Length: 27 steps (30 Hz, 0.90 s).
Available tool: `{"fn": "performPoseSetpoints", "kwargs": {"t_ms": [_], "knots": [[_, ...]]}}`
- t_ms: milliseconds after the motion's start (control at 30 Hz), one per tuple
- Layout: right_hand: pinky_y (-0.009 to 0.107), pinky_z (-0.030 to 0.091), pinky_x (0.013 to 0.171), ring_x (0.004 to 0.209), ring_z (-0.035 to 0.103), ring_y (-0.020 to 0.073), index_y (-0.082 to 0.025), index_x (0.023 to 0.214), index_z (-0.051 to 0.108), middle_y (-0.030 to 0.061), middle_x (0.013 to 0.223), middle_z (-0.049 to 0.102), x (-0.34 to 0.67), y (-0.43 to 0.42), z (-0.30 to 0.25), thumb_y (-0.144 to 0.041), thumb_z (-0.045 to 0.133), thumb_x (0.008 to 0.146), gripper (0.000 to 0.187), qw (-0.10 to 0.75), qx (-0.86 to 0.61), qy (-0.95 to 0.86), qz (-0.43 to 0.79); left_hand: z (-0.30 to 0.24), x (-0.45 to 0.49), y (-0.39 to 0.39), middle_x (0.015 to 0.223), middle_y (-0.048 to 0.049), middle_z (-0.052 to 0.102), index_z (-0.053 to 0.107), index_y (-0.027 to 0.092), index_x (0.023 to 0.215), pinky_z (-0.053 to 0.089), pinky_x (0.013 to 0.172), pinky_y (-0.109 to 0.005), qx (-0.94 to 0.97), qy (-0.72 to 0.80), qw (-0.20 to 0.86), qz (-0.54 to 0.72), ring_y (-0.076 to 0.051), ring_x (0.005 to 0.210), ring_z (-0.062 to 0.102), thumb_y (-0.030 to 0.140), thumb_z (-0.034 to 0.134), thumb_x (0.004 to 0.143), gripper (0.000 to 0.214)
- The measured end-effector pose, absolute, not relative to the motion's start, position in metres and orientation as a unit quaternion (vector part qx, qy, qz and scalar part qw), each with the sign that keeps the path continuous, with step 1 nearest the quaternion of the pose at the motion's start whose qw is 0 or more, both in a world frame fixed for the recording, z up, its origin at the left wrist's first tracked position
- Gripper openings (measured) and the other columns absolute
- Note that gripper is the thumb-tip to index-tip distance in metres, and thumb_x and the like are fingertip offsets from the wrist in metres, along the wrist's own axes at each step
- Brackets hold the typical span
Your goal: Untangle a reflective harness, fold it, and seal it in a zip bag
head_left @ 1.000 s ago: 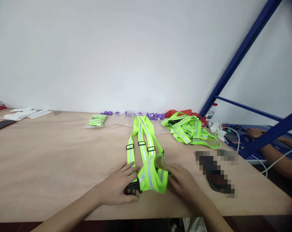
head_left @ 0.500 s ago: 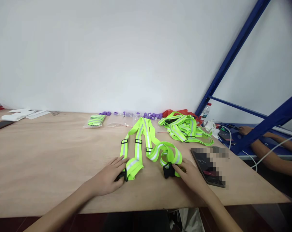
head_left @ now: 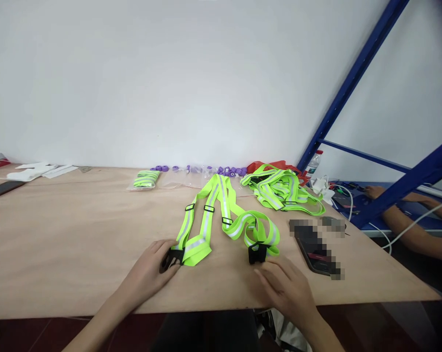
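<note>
A neon-yellow reflective strap vest (head_left: 221, 215) lies spread on the wooden table (head_left: 67, 234), a black buckle at each near end. My left hand (head_left: 145, 275) grips the left buckle (head_left: 170, 257) between thumb and fingers. The right buckle (head_left: 256, 253) lies loose on the table. My right hand (head_left: 287, 289) rests just behind it near the table's front edge, fingers apart and holding nothing.
A heap of more yellow vests (head_left: 281, 189) lies at the back right, over something red. A phone (head_left: 313, 247) lies right of my right hand. A bagged vest (head_left: 145, 179) and purple parts (head_left: 206, 170) line the wall. Another person's arms (head_left: 407, 227) reach in behind the blue rack (head_left: 352, 83).
The vest's two ends have been pulled apart and laid out. My right hand has let go of the right buckle and drawn back toward me. My left hand slid left with its buckle.
</note>
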State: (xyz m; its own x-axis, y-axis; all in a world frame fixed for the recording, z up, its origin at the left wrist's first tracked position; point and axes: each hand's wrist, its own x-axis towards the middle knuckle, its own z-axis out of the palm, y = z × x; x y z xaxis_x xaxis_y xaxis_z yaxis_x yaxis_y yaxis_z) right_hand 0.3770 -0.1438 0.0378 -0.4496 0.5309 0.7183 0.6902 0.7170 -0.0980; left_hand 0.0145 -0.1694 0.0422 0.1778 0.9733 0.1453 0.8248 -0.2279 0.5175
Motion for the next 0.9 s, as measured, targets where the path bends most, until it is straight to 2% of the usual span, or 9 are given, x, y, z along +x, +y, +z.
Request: {"fn": "performPoseSetpoints", "kwargs": {"t_ms": [33,200,267,400,567,700,900], "knots": [[0.031,0.053,0.079,0.086,0.066,0.0195,-0.021,0.094,0.066,0.0071,0.091,0.071,0.372,-0.142,0.040,-0.020,0.059,0.093,0.006,0.366,-0.358,-0.853,-0.104,0.044,0.015,-0.170,0.126,-0.0122,0.064,0.058,0.022,0.127,0.051,0.099,-0.045,0.748,0.603,0.165,0.223,-0.031,0.117,0.061,0.034,0.056,0.091,0.039],[0.050,0.045,0.104,0.120,0.060,0.0293,-0.023,0.124,0.065,0.0117,0.128,0.067,0.372,-0.121,0.041,-0.021,0.058,0.087,0.037,0.232,-0.396,-0.884,-0.085,0.051,0.006,-0.173,0.120,-0.0122,0.068,0.061,0.021,0.124,0.053,0.093,-0.044,0.728,0.630,0.143,0.229,-0.031,0.111,0.064,0.034,0.053,0.089,0.038],[0.053,0.043,0.106,0.121,0.060,0.0301,-0.023,0.127,0.064,0.0120,0.130,0.067,0.383,-0.112,0.035,-0.018,0.057,0.084,0.045,0.192,-0.410,-0.889,-0.065,0.052,-0.002,-0.174,0.120,-0.0119,0.070,0.061,0.021,0.124,0.054,0.092,-0.043,0.713,0.647,0.136,0.233,-0.031,0.109,0.066,0.035,0.051,0.090,0.038],[0.048,0.053,0.096,0.115,0.064,0.0290,-0.021,0.129,0.064,0.0130,0.125,0.069,0.406,-0.101,0.023,-0.016,0.055,0.084,0.046,0.177,-0.447,-0.876,-0.032,0.053,-0.020,-0.173,0.115,-0.0097,0.073,0.060,0.022,0.124,0.055,0.087,-0.041,0.693,0.667,0.133,0.238,-0.030,0.103,0.069,0.037,0.047,0.091,0.039],[0.045,0.056,0.097,0.114,0.066,0.0273,-0.023,0.126,0.064,0.0122,0.122,0.069,0.425,-0.097,0.026,-0.028,0.057,0.090,0.037,0.225,-0.452,-0.863,-0.005,0.057,-0.044,-0.167,0.114,-0.0088,0.073,0.062,0.022,0.120,0.055,0.087,-0.040,0.684,0.681,0.110,0.239,-0.029,0.103,0.068,0.040,0.044,0.091,0.038],[0.043,0.055,0.099,0.113,0.067,0.0267,-0.023,0.122,0.066,0.0111,0.119,0.071,0.435,-0.101,0.026,-0.038,0.057,0.092,0.034,0.318,-0.457,-0.830,-0.011,0.052,-0.076,-0.161,0.117,-0.0102,0.072,0.062,0.021,0.119,0.054,0.091,-0.043,0.676,0.693,0.058,0.243,-0.031,0.107,0.066,0.041,0.044,0.089,0.040],[0.035,0.059,0.083,0.086,0.073,0.0227,-0.022,0.116,0.069,0.0101,0.109,0.075,0.435,-0.112,0.013,-0.037,0.051,0.092,0.033,0.440,-0.547,-0.710,-0.049,0.066,-0.089,-0.138,0.130,-0.0151,0.065,0.062,0.019,0.119,0.047,0.100,-0.054,0.680,0.699,-0.047,0.215,-0.038,0.121,0.058,0.036,0.038,0.091,0.040]]}}
